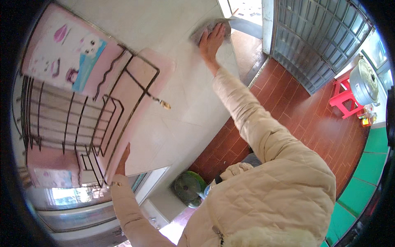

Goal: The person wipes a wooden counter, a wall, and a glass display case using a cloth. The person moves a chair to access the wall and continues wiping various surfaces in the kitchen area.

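My right hand (213,38) lies with its fingers spread on a grey cloth (199,34), pressed against a pale tiled surface (188,108); both are a little blurred. On the left stands a black wire rack (81,117), with pink panels beside and behind it. One pink panel (52,61) carries a white cartoon animal print. My left hand (122,160) is at the rack's lower right edge, beside the pink piece. Its fingers are partly hidden, and whether they grip the rack cannot be told.
A metal lattice gate (314,40) stands beside a doorway above the red tiled floor (293,108). At right, a metal pot (364,81) sits on a red plastic stool (344,98), near bottles (367,115). A green round basin (188,188) is below the tiled surface's edge.
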A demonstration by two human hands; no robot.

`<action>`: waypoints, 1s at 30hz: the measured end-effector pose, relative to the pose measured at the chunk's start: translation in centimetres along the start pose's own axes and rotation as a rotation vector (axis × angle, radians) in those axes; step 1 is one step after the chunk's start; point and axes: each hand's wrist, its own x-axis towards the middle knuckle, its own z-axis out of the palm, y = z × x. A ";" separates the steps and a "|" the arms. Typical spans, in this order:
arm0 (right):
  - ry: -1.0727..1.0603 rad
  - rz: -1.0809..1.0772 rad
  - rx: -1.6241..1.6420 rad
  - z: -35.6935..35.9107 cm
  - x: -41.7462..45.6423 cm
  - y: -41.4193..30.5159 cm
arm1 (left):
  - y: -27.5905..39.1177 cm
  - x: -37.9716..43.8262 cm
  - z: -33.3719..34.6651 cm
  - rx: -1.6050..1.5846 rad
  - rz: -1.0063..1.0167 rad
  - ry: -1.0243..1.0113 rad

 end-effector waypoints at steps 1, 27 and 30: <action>0.046 -0.080 -0.021 0.0 -2.0 -0.5 | 0.0 -0.2 0.7 0.014 0.082 0.039; 0.091 0.507 0.301 -0.1 -13.1 15.3 | -0.3 -1.1 1.4 -0.024 0.029 0.036; 0.108 0.338 0.252 2.2 -17.3 17.5 | -0.2 -1.2 1.2 -0.063 -0.011 -0.026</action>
